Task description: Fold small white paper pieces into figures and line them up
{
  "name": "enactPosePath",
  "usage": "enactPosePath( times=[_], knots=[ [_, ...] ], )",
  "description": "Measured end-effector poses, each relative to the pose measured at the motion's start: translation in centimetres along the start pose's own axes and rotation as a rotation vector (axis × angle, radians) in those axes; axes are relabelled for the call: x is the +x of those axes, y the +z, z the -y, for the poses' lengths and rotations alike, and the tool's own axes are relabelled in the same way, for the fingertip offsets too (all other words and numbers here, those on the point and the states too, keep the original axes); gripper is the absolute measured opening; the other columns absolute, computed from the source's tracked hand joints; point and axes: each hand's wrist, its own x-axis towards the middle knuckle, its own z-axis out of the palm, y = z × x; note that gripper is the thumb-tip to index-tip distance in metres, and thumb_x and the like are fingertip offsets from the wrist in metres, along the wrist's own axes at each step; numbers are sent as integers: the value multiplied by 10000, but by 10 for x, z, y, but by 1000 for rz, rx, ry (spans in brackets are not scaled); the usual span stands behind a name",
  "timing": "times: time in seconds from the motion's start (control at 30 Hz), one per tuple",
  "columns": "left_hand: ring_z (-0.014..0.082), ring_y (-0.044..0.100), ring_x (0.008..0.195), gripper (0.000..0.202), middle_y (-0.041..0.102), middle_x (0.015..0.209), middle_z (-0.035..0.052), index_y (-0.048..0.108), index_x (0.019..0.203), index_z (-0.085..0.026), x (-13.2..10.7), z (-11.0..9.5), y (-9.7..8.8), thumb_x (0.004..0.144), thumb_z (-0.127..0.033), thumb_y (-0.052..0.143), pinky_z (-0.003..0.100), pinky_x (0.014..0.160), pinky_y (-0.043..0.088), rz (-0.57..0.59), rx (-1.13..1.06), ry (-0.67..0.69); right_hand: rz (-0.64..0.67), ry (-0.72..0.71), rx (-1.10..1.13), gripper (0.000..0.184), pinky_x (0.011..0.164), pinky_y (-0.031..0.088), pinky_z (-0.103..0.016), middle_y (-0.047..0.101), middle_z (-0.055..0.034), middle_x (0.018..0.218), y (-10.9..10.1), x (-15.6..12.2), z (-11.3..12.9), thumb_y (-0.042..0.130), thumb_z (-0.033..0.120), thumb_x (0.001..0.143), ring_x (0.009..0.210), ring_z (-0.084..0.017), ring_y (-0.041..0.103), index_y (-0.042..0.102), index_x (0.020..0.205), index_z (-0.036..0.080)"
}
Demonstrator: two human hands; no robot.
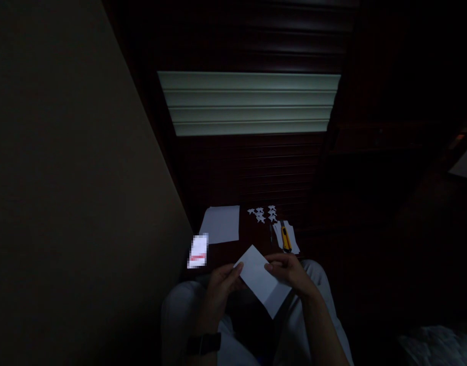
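A white sheet of paper point(261, 279) is held tilted above my lap, one corner pointing away from me. My left hand point(223, 280) pinches its left edge with the thumb on top. On the opposite edge, my right hand point(290, 272) grips the paper between thumb and fingers. Just beyond it, a yellow utility knife point(285, 239) rests on some white paper pieces point(293, 235). A thin dark pen-like stick point(271, 233) lies beside them. Several small white star-like paper cutouts point(259, 214) sit in a cluster farther back on the dark table.
A larger white sheet point(221, 223) lies at the table's back left. Near it glows a pixelated bright screen-like rectangle point(198, 250). A pale wall point(84, 178) rises close on the left. Dark slatted panelling with a light slatted section point(252, 104) stands behind the table.
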Motion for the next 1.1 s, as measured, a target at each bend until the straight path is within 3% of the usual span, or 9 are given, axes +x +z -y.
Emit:
enactPosePath(
  times=[0.27,0.67,0.87,1.1],
  knots=[
    [184,624,649,289,701,775,111,682,899,-107,-2,-2,-4,742,-348,660,250,554,468,56,240,58,182,18,-47,376,570,409,-230,652,-57,818,2,-6,9,695,360,714,672,-142,560,665,1011,130],
    [123,551,542,237,676,688,73,707,837,-110,-6,-11,1,757,-324,646,217,505,425,143,250,69,201,66,33,380,516,373,-202,631,-22,712,-2,-6,8,722,324,694,568,-99,521,666,1016,131],
    [149,570,592,299,689,755,93,709,939,-119,-8,-15,3,739,-335,656,225,506,433,145,237,64,203,95,96,409,536,399,-222,639,-29,710,-5,-5,8,742,320,660,575,-113,536,673,1011,122],
    [133,552,523,323,688,715,78,704,983,-130,-9,-21,5,729,-326,666,221,488,417,143,243,61,176,70,47,453,485,364,-204,605,2,624,-3,-6,12,747,332,649,509,-90,489,662,1050,138]
  ],
)
